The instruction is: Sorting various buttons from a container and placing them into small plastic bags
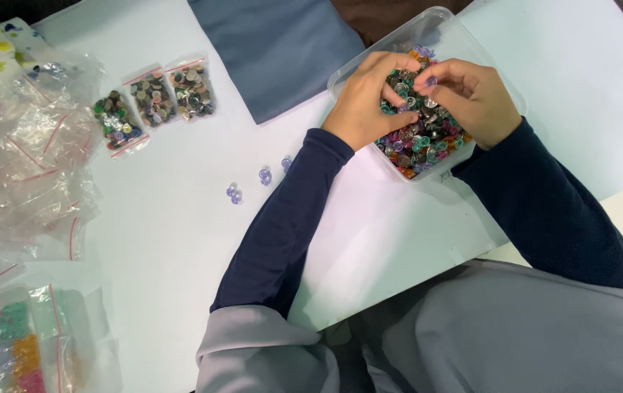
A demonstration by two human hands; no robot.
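Note:
A clear plastic container (pixel 445 29) on the white table holds a heap of small coloured buttons (pixel 428 138). Both my hands are inside it. My left hand (pixel 367 98) rests on the heap with its fingers curled into the buttons. My right hand (pixel 471 94) pinches a small purple button (pixel 431 81) between thumb and fingertips, just above the heap. A few purple buttons (pixel 265 175) lie loose on the table to the left of my left forearm.
Three small zip bags of mixed buttons (pixel 153 98) lie at the upper left. A pile of empty clear zip bags (pixel 24 160) covers the left edge, with bags of coloured pieces (pixel 17 349) below. A folded grey-blue cloth (pixel 279 51) lies at the top centre.

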